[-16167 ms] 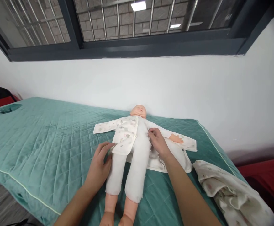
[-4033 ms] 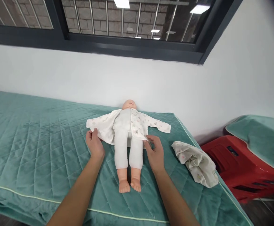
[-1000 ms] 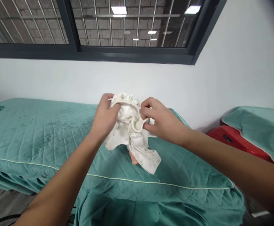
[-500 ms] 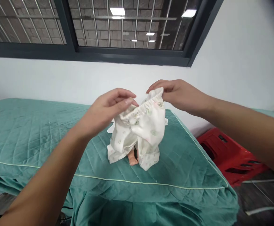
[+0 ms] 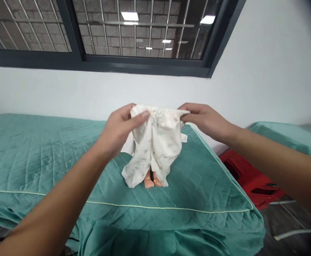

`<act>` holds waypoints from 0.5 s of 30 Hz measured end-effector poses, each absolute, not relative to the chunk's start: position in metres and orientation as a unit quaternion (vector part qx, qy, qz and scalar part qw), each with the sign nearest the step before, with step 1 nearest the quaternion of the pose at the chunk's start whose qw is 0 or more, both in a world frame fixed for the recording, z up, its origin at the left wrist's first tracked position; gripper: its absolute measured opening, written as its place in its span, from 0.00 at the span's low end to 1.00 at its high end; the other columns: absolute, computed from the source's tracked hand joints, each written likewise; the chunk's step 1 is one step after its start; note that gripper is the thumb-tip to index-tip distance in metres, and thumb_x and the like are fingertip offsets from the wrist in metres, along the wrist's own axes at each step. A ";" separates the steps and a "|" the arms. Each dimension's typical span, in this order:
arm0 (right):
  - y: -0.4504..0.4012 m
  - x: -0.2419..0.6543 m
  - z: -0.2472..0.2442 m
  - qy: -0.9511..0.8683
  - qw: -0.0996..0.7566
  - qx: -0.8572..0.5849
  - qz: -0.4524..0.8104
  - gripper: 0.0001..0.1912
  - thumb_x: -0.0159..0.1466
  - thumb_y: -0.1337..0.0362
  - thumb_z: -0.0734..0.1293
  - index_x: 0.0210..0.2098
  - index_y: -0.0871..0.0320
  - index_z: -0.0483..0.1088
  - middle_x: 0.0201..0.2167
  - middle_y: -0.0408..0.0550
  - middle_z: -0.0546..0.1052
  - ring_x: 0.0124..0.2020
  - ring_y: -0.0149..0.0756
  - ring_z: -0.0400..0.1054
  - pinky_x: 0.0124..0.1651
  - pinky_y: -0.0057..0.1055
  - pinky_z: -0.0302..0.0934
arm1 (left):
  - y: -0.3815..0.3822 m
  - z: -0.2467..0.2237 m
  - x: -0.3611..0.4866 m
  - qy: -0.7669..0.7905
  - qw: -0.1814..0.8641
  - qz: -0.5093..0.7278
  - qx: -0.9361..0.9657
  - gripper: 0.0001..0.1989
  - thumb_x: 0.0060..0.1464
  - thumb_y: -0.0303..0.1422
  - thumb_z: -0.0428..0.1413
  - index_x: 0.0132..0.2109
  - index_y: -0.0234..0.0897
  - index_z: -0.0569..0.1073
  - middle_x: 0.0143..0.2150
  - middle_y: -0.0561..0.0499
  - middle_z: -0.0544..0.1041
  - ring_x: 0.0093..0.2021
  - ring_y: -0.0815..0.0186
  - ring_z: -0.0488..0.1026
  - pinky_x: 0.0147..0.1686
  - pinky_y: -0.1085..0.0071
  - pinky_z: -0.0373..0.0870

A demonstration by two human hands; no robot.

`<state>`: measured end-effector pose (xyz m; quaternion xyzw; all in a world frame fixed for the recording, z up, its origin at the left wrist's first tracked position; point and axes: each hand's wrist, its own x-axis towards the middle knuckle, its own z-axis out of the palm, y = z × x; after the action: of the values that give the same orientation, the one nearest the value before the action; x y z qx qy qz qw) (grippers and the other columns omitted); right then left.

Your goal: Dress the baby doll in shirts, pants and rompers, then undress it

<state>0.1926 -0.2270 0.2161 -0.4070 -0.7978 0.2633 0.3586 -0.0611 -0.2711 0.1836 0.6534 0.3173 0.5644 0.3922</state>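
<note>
Small white patterned pants (image 5: pixel 161 138) hang by their elastic waistband, legs downward, over the green quilted bed. My left hand (image 5: pixel 123 124) pinches the left end of the waistband, thumb in front. At the right end, my right hand (image 5: pixel 202 117) is closed on the waistband's corner. Below the pant legs show two small doll feet (image 5: pixel 152 180); the pants hide most of the doll. White cloth (image 5: pixel 128 144) sticks out behind the pants on the left, and a bit more on the right.
The green bed (image 5: pixel 64 153) has its right edge beside a red plastic object (image 5: pixel 248 177) on the floor. Behind stand a white wall and a dark-framed window (image 5: pixel 145 65) with bars. Another green-covered surface (image 5: pixel 286 133) is at the far right.
The waistband has gone from slanted and bunched to level and stretched. My right hand has moved down, and my left hand slightly left, its fingers now behind the fabric.
</note>
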 end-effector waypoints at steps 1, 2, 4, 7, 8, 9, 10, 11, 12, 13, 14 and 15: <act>-0.228 0.195 0.217 -0.813 0.326 -0.403 0.266 0.08 0.61 0.59 0.68 0.35 0.55 0.77 0.36 0.46 0.79 0.40 0.40 0.72 0.45 0.37 0.66 | -0.266 0.189 -0.061 0.310 0.420 0.587 0.619 0.13 0.55 0.43 0.60 0.37 0.38 0.73 0.37 0.48 0.75 0.42 0.60 0.75 0.41 0.67 0.71; -0.229 0.194 0.218 -0.827 0.291 -0.396 0.274 0.10 0.61 0.57 0.69 0.38 0.55 0.77 0.39 0.46 0.79 0.42 0.41 0.73 0.46 0.38 0.66 | -0.261 0.195 -0.060 0.304 0.436 0.602 0.596 0.13 0.55 0.44 0.60 0.36 0.37 0.72 0.34 0.49 0.74 0.41 0.60 0.75 0.39 0.67 0.71; -0.235 0.187 0.222 -0.843 0.240 -0.368 0.309 0.17 0.58 0.54 0.72 0.44 0.54 0.76 0.45 0.47 0.79 0.45 0.42 0.73 0.47 0.38 0.66 | -0.254 0.205 -0.056 0.305 0.444 0.614 0.577 0.14 0.55 0.44 0.60 0.36 0.37 0.71 0.33 0.50 0.73 0.41 0.61 0.76 0.39 0.68 0.71; -0.249 0.164 0.227 -0.834 0.257 -0.319 0.369 0.24 0.56 0.51 0.74 0.49 0.55 0.74 0.46 0.48 0.79 0.46 0.42 0.73 0.49 0.39 0.66 | -0.250 0.215 -0.046 0.313 0.454 0.599 0.580 0.16 0.53 0.45 0.62 0.39 0.37 0.71 0.32 0.51 0.73 0.40 0.60 0.76 0.37 0.68 0.71; -0.252 0.155 0.228 -0.825 0.277 -0.310 0.384 0.24 0.56 0.49 0.73 0.48 0.56 0.74 0.45 0.48 0.79 0.45 0.42 0.73 0.49 0.39 0.66 | -0.249 0.216 -0.044 0.309 0.461 0.591 0.585 0.17 0.52 0.46 0.62 0.39 0.37 0.72 0.32 0.51 0.74 0.39 0.60 0.76 0.36 0.69 0.71; -0.255 0.148 0.229 -0.814 0.299 -0.305 0.394 0.24 0.57 0.47 0.72 0.46 0.57 0.75 0.42 0.48 0.79 0.44 0.42 0.73 0.48 0.38 0.66 | -0.250 0.216 -0.044 0.300 0.470 0.584 0.590 0.17 0.52 0.46 0.62 0.40 0.37 0.72 0.32 0.50 0.74 0.38 0.61 0.76 0.35 0.69 0.71; -0.256 0.141 0.229 -0.802 0.321 -0.303 0.402 0.24 0.57 0.46 0.71 0.44 0.57 0.75 0.40 0.48 0.79 0.42 0.41 0.73 0.47 0.38 0.67 | -0.250 0.215 -0.045 0.292 0.484 0.574 0.592 0.18 0.53 0.48 0.61 0.41 0.37 0.72 0.31 0.50 0.74 0.36 0.62 0.76 0.33 0.70 0.71; -0.255 0.137 0.229 -0.789 0.346 -0.303 0.408 0.24 0.58 0.44 0.71 0.42 0.57 0.74 0.38 0.48 0.79 0.41 0.40 0.73 0.46 0.37 0.67 | -0.250 0.212 -0.047 0.287 0.504 0.558 0.594 0.20 0.54 0.51 0.59 0.41 0.37 0.73 0.30 0.50 0.74 0.35 0.62 0.76 0.32 0.70 0.71; -0.254 0.134 0.228 -0.775 0.373 -0.303 0.410 0.23 0.59 0.43 0.70 0.40 0.57 0.73 0.36 0.47 0.78 0.40 0.40 0.73 0.45 0.37 0.67 | -0.251 0.210 -0.051 0.286 0.528 0.534 0.595 0.23 0.55 0.54 0.56 0.40 0.36 0.74 0.28 0.50 0.73 0.33 0.62 0.76 0.30 0.69 0.71; -0.252 0.132 0.228 -0.759 0.403 -0.303 0.411 0.22 0.59 0.43 0.69 0.38 0.57 0.72 0.35 0.46 0.78 0.39 0.39 0.73 0.44 0.37 0.68 | -0.251 0.206 -0.055 0.289 0.555 0.500 0.599 0.27 0.55 0.58 0.53 0.39 0.36 0.74 0.25 0.50 0.72 0.30 0.63 0.75 0.28 0.69 0.70; -0.250 0.132 0.227 -0.743 0.432 -0.302 0.413 0.21 0.60 0.43 0.69 0.37 0.56 0.71 0.34 0.45 0.77 0.38 0.38 0.72 0.44 0.36 0.68 | -0.252 0.202 -0.061 0.292 0.580 0.456 0.609 0.29 0.54 0.60 0.51 0.37 0.36 0.75 0.22 0.50 0.69 0.26 0.63 0.73 0.25 0.68 0.69; -0.247 0.132 0.226 -0.727 0.456 -0.302 0.416 0.20 0.61 0.44 0.69 0.36 0.55 0.69 0.33 0.45 0.76 0.37 0.37 0.72 0.43 0.36 0.68 | -0.253 0.199 -0.066 0.295 0.598 0.404 0.626 0.29 0.52 0.61 0.53 0.34 0.36 0.75 0.19 0.52 0.66 0.23 0.64 0.71 0.24 0.68 0.68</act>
<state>0.1318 -0.2470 0.2260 -0.3019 -0.7265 0.4156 0.4563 -0.0657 -0.2532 0.1986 0.6259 0.2949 0.4043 0.5982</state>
